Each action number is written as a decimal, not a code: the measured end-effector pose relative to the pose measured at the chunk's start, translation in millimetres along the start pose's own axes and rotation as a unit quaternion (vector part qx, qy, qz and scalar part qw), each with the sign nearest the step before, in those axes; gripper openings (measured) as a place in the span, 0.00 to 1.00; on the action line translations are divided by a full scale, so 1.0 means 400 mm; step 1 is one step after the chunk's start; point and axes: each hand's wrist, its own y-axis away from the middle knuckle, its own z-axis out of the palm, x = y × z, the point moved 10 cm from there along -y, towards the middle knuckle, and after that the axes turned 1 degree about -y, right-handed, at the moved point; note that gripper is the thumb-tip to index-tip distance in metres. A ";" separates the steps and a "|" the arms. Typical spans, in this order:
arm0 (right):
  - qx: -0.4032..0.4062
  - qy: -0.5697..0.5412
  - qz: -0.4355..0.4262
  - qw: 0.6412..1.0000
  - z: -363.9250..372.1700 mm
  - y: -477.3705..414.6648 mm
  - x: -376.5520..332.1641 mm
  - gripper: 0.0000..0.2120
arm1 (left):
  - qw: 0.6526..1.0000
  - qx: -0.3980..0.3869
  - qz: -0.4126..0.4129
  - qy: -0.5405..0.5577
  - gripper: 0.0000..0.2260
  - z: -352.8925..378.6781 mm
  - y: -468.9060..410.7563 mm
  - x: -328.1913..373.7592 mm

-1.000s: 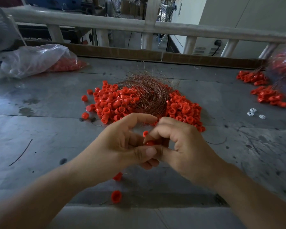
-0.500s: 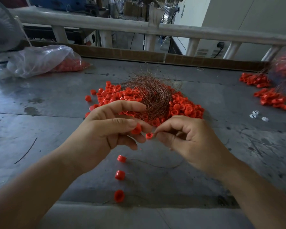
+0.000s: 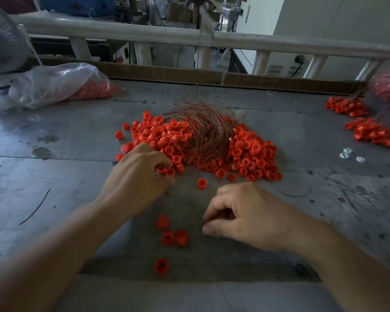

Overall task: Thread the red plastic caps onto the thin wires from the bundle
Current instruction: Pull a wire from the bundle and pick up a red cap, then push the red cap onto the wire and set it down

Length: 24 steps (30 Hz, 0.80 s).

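The left hand (image 3: 140,176) is reaching into the near edge of the pile of red caps (image 3: 252,154), fingers curled among them; whether it is gripping one is unclear. The right hand (image 3: 248,212) is hovering low over the surface (image 3: 65,154), fingers curled toward the thumb; any wire pinched there is too thin to tell. The wire bundle (image 3: 205,136) is lying on the pile. A few loose caps (image 3: 168,238) are sitting between the arms.

This looks like a small workshop for hand assembly. A scuffed, stained grey table (image 3: 54,136) carries a loose heap of red plastic caps (image 3: 252,154) around a bundle of thin copper-coloured wires (image 3: 207,136). Further cap heaps (image 3: 369,134) lie at the right, and a clear plastic bag (image 3: 54,84) of more at the left. Beyond a pale railing (image 3: 144,37) stand cartons (image 3: 173,12) and cables.
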 end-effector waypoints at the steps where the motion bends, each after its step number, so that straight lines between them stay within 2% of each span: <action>1: -0.005 -0.005 0.003 1.000 0.001 -0.001 0.001 0.10 | 1.000 -0.001 0.003 -0.012 0.10 0.003 -0.003 0.000; 7: -0.012 -0.018 0.022 1.000 -0.009 -0.003 0.017 0.07 | 0.999 -0.020 0.023 -0.030 0.04 0.017 -0.013 0.012; 10: -0.001 -0.038 0.024 0.999 -0.026 -0.002 0.019 0.05 | 1.000 -0.004 0.027 0.010 0.06 0.000 -0.007 0.014; 14: 0.096 -0.049 0.045 0.993 -0.096 0.006 0.043 0.07 | 0.996 0.041 0.058 0.045 0.02 -0.043 0.020 0.054; 19: 0.221 0.024 0.094 0.970 -0.176 0.018 0.090 0.06 | 0.994 0.004 0.082 0.070 0.05 -0.019 0.034 0.089; 22: 0.185 0.030 0.121 0.975 -0.162 0.011 0.111 0.05 | 0.993 -0.031 0.104 0.048 0.07 0.007 0.039 0.105; 24: 0.144 0.037 0.107 0.983 -0.141 0.007 0.106 0.04 | 0.992 -0.030 0.111 0.054 0.07 0.008 0.042 0.110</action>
